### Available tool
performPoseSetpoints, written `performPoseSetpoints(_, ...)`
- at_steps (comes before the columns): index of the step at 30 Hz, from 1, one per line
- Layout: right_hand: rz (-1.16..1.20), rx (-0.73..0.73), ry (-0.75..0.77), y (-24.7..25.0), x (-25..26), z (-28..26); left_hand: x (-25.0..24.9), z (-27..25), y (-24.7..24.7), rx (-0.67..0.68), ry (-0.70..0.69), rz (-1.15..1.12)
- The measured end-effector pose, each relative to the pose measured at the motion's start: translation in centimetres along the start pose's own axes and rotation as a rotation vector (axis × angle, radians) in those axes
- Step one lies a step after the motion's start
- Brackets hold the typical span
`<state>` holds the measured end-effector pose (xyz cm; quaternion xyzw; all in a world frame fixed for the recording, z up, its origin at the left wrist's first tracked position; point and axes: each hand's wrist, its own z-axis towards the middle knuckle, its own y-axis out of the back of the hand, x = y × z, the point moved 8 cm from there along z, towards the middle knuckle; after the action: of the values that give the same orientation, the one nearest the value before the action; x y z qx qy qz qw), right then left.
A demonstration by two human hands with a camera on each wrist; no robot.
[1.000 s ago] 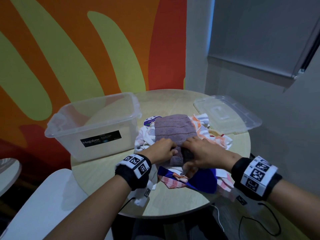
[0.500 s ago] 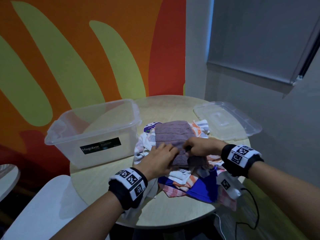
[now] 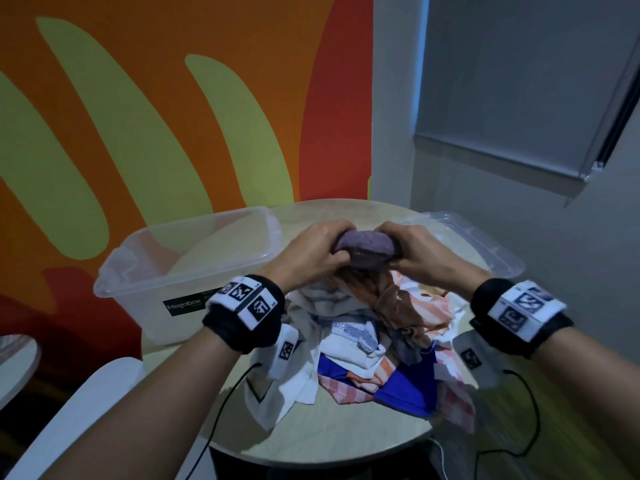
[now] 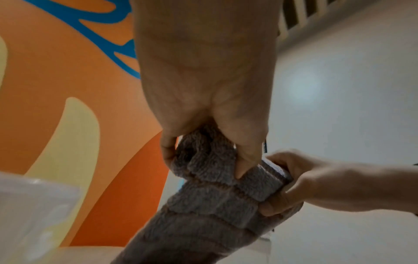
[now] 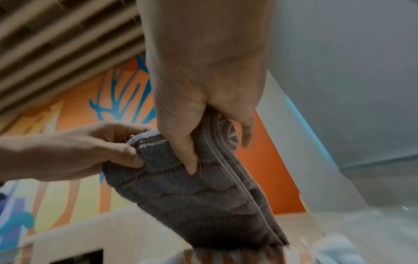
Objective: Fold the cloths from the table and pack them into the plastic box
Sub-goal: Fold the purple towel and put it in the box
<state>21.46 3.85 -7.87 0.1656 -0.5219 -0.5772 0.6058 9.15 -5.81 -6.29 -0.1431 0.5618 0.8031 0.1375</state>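
Change noted vs. a sec ago: the purple towel (image 3: pixel 367 249) is no longer lying on the cloth pile (image 3: pixel 360 341). It is now being held up in the air above the pile, both hands raised w/ it, approx. level w/ the rim of the plastic box (image 3: pixel 194 271).

Left hand (image 3: pixel 311 252) is gripping the towel's left end, fingers curled round a bunched fold, thumb pressing in. Right hand (image 3: pixel 419 258) is doing the same at the right end, fingers wrapped round stacked layers. Neither hand is loose.

Judgement: the towel is looking folded into a thick bundle, so the person is likely moving to the packing step; the box is standing just left of the hands, lid (image 3: pixel 481 244) off and lying at the table's (image 3: pixel 329 441) far right.

Hard to make out: the box interior is only partly showing thru the clear wall, appears to be holding nothing, not certain. An orange-brown cloth (image 3: pixel 388 299) is hanging just under the towel; can't tell if it's caught on it. Wrist views are blurring at the lower edges.
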Motion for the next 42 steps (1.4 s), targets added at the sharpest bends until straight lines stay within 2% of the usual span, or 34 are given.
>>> performPoseSetpoints(2,-0.043,0.016,0.034,1.9,1.3,-0.5,-1.7,-1.0,1.2,0.015,-0.036,-0.006)
performPoseSetpoints(4,-0.06,0.144,-0.014,1.6,1.5,-1.9,-2.6,-2.6,0.7,0.1,-0.032,-0.055)
performPoseSetpoints(8,0.063,0.509,-0.2,-4.2,-0.8,-6.9,-1.7,-6.5,-4.8,0.372,0.041,-0.094)
performPoseSetpoints(10,-0.003,0.574,-0.205,-7.0,-1.7,-8.9,-0.4,-8.3,-7.7,0.442,0.102,-0.103)
performPoseSetpoints(14,-0.004,0.592,-0.187,-10.3,-2.3,-11.3,0.8,-11.0,-11.2,0.498,0.107,-0.077)
performPoseSetpoints(19,0.023,0.667,-0.181,-10.9,-2.3,-12.3,0.9,-12.0,-12.3,0.548,0.074,-0.1)
performPoseSetpoints(21,0.125,0.723,-0.173,-10.7,-2.0,-12.3,0.7,-12.2,-12.3,0.576,0.04,-0.12)
performPoseSetpoints(24,0.324,0.722,-0.209,-10.4,-1.9,-12.0,1.2,-11.9,-11.9,0.576,0.061,-0.114)
performPoseSetpoints(27,0.445,0.708,-0.306,-10.9,-2.6,-11.9,1.8,-11.1,-11.6,0.516,0.124,-0.136)
performPoseSetpoints(29,0.484,0.698,-0.363,-11.4,-3.4,-11.8,2.0,-10.3,-11.6,0.453,0.12,-0.043)
performPoseSetpoints(33,0.529,0.749,-0.437,-11.8,-4.0,-11.6,0.8,-10.1,-11.4,0.308,-0.03,0.214)
performPoseSetpoints(35,0.531,0.775,-0.482,-11.8,-4.0,-11.4,0.0,-10.6,-12.2,0.345,-0.097,0.309)
performPoseSetpoints(37,0.521,0.79,-0.53,-11.9,-4.1,-11.1,-0.1,-10.5,-12.9,0.381,-0.097,0.367)
performPoseSetpoints(39,0.49,0.786,-0.551,-12.0,-4.1,-10.6,0.5,-9.7,-13.1,0.37,-0.076,0.286)
performPoseSetpoints(42,0.141,0.674,-0.405,-10.6,-3.2,-9.1,2.1,-8.5,-13.2,0.41,0.004,0.116)
